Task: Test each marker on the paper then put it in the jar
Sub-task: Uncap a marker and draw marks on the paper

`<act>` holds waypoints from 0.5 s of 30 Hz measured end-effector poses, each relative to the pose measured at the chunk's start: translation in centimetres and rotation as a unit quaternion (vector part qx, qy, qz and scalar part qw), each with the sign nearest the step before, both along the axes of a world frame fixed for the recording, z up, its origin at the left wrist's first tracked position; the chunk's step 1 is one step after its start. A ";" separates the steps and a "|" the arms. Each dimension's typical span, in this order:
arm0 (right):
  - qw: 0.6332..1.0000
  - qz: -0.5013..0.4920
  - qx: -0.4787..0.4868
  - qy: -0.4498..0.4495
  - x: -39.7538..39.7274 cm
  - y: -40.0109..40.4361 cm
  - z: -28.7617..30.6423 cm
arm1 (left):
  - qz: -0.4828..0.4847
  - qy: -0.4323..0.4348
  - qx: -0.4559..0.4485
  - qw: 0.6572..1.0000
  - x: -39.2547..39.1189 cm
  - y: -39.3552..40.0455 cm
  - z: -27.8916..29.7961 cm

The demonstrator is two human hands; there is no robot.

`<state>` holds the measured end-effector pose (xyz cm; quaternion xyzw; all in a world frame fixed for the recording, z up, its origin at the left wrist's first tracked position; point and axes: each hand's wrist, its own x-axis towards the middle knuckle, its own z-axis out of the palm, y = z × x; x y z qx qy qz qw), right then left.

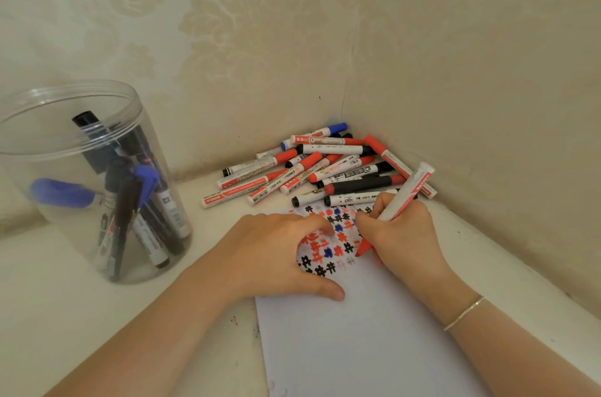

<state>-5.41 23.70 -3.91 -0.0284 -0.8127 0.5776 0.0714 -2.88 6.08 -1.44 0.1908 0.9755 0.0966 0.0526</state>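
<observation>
- right hand (401, 230), center-right of frame, has its fingers curled round a red marker (395, 206), uncapped, tip down on the paper (367, 331) right at the edge of the scribble patch, so it looks mid-test
- left hand (276, 253) lies flat with fingers spread on the sheet, holding nothing, probably just pinning the paper so it doesn't slide
- untested pile of markers (325, 169) sits upper center, shoved into the wall corner, within easy reach
- clear jar (84, 182) at the left already holds several markers, so the task's roughly partway done
</observation>
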 end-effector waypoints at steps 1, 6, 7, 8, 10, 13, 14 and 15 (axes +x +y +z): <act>1.000 -0.001 0.008 0.004 0.0 -0.1 0.0 | 0.000 -0.001 -0.003 1.000 0.0 0.0 0.0; 1.000 0.003 0.007 0.002 0.0 0.2 0.3 | 0.003 -0.012 -0.008 1.000 0.0 0.1 0.1; 1.000 0.006 0.001 -0.002 0.0 0.3 0.3 | 0.002 -0.014 -0.009 1.000 0.0 0.1 0.1; 1.000 0.009 -0.003 -0.007 0.0 0.3 0.3 | 0.001 -0.017 -0.009 1.000 0.0 0.1 0.1; 1.000 0.017 0.004 -0.008 0.0 0.2 0.2 | 0.002 -0.018 -0.011 1.000 0.0 0.2 0.1; 1.000 0.011 0.026 0.008 0.1 0.0 0.2 | 0.004 -0.020 -0.014 1.000 0.0 0.2 0.2; 0.999 0.006 0.028 0.014 0.2 -0.1 0.2 | 0.003 -0.022 -0.016 1.000 0.0 0.3 0.2; 0.999 0.002 0.030 0.018 0.2 -0.1 0.1 | 0.003 -0.024 -0.017 1.000 0.0 0.3 0.2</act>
